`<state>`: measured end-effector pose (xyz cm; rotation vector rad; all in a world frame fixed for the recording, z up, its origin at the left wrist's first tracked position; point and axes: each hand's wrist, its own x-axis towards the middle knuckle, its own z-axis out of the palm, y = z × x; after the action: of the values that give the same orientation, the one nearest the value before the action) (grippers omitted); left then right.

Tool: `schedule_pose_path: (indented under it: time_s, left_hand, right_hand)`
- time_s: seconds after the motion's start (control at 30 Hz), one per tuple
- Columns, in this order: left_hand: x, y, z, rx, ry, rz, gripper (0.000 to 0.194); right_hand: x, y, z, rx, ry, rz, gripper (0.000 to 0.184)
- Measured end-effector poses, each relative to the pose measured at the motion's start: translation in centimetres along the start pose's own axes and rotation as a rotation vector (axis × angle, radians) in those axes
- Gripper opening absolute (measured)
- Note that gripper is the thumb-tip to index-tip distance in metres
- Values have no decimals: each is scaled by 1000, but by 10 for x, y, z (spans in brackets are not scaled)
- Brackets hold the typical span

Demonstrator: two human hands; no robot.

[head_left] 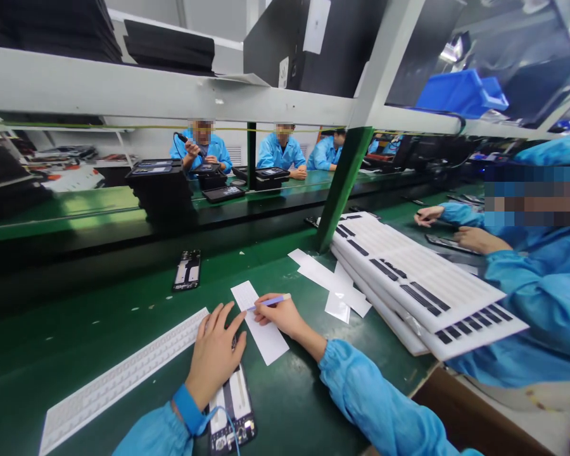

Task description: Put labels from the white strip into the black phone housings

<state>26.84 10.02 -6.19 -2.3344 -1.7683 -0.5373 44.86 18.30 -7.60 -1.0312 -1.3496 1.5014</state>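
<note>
My right hand (278, 315) is closed round a slim lavender pen-like tool (276, 300). Its tip points down at a white sheet of small stickers (268, 342) lying on the bench. My left hand (217, 354), with a blue wrist strap, rests palm down with its fingers spread, partly covering an opened phone frame (232, 405). The left fingertips reach close to the left edge of the sheet. To the left of that hand lies a long white strip with rows of small cells (123, 380).
Farther back lies another phone frame (187, 271). Loose white sheets (330, 278) are scattered to the right, beside stacked white foam trays (408, 272) with black strips. A green post (344, 190) rises behind them. A co-worker's sleeve (527, 285) is at the right; several people sit opposite.
</note>
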Motion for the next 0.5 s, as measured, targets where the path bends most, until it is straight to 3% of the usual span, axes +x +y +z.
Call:
schedule_pose_path:
  time_s: [0.5]
  left_hand:
    - [0,-3,4,-27,-7,-6,36]
  right_hand:
    - [-1,-2,-1,7,25,37,18]
